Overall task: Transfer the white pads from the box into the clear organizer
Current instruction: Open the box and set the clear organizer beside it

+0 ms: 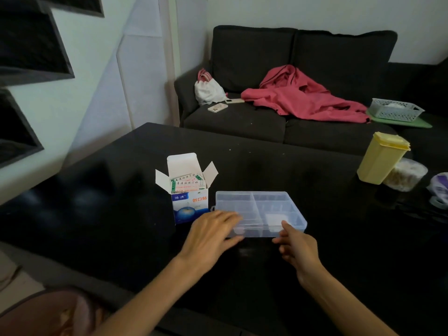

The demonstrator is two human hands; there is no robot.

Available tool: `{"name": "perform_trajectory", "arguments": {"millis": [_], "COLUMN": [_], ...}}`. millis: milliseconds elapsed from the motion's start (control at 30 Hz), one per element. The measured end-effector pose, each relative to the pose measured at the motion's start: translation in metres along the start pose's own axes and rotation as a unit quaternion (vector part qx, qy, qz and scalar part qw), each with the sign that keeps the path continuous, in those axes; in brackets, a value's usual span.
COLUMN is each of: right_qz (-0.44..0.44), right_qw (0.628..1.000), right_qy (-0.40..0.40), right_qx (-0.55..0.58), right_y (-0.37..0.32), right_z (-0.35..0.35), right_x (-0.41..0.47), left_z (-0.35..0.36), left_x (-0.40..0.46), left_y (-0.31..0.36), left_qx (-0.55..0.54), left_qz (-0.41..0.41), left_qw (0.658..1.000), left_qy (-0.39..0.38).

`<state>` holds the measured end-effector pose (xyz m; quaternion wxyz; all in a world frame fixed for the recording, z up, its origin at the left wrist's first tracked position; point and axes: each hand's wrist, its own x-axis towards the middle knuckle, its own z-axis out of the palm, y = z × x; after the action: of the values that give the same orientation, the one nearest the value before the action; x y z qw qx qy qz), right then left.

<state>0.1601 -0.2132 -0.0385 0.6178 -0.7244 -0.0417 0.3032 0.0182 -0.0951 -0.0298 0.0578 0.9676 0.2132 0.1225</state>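
The organizer (260, 213) sits on the black table (315, 190), toward its near side. Just left of it, touching or nearly so, stands the open box (188, 190), flaps up, packets showing inside. Far right of the organizer are a yellow container (380, 158) and a clear tub (406, 178); bare tabletop lies between. One white pad (276, 218) lies in the organizer's near-right compartment. The left hand (211, 235) rests relaxed fingers on the organizer's near-left corner. The right hand (297, 246), fingers loosely curled and gripping nothing, has its forefinger at the near-right rim.
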Motion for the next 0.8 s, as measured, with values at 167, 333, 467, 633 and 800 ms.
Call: {"name": "perform_trajectory", "arguments": {"millis": [167,333,467,633,800], "right_qz": [-0.031,-0.031,-0.106,-0.231,-0.28], "right_qw": [0.998,0.998,0.994,0.973,0.922], "right_qy": [0.024,0.007,0.012,0.018,0.023], "right_qx": [0.05,0.051,0.025,-0.001,-0.267], "right_y": [-0.003,-0.009,-0.023,-0.047,-0.061], "right_z": [0.005,0.007,0.001,0.0,0.011], "right_x": [-0.014,-0.021,-0.02,-0.01,0.063], "left_z": [0.014,0.007,0.004,0.011,0.012], "left_x": [-0.007,-0.001,0.003,0.007,0.018], "left_y": [-0.006,-0.014,-0.023,-0.029,-0.032], "left_qx": [-0.279,-0.429,-0.419,-0.371,-0.448], "left_qz": [-0.189,-0.256,-0.283,-0.278,-0.302], "left_qw": [0.934,0.867,0.863,0.886,0.841], "left_qy": [0.12,-0.006,-0.008,-0.024,-0.027]}}
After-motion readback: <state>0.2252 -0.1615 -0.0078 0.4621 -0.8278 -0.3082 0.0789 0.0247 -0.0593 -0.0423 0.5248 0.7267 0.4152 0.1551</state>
